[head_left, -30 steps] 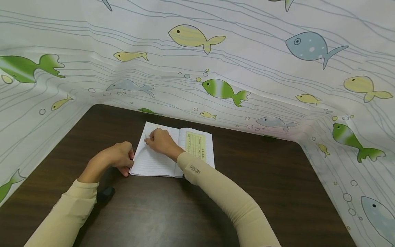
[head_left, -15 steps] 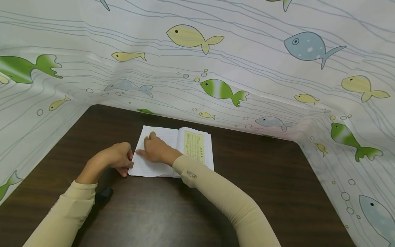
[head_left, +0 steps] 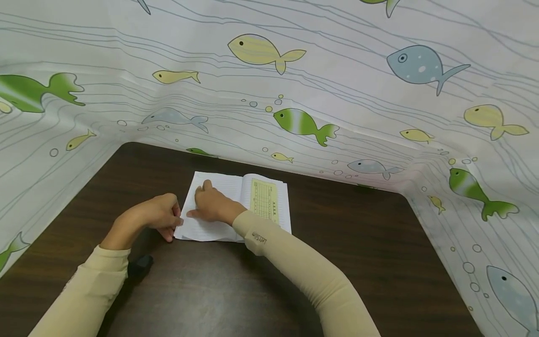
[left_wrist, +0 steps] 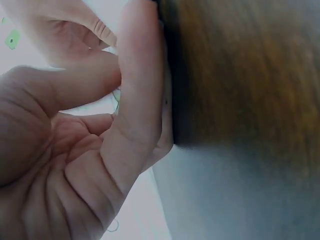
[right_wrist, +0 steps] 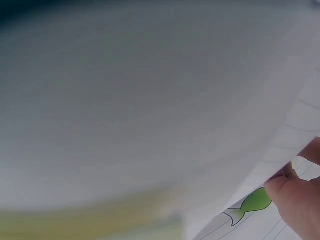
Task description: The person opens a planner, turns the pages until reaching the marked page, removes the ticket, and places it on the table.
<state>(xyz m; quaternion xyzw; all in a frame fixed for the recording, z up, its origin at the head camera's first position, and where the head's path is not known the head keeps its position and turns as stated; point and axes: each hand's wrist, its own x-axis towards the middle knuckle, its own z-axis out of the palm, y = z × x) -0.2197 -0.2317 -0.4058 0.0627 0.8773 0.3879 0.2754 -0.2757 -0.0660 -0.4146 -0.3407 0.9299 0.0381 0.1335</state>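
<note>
An open notebook [head_left: 193, 230] with lined white pages lies toward the back of the dark table. My left hand [head_left: 161, 213] is at the notebook's left edge, thumb and fingers pinching it near the front corner. The left wrist view shows this hand [left_wrist: 95, 130] close up, its thumb against the bent index finger. My right hand [head_left: 214, 203] rests on the left page, thumb spread out to the side and index finger pointing toward the back. In the right wrist view, white paper [right_wrist: 125, 110] covers most of the frame, and fingers [right_wrist: 295, 200] hold its edge at the lower right.
A yellow printed panel [head_left: 264, 199] is on the right page, partly behind the right sleeve. Below the left wrist shows a small black object [head_left: 141, 266]. White sheeting [head_left: 337, 112] with fish drawings walls the table [head_left: 358, 234] at the back and sides.
The right hand has let go of the page it pinched near the top left and slid slightly toward me, fingers spreading. That page now lies flatter. The left hand has stayed at the edge.
</note>
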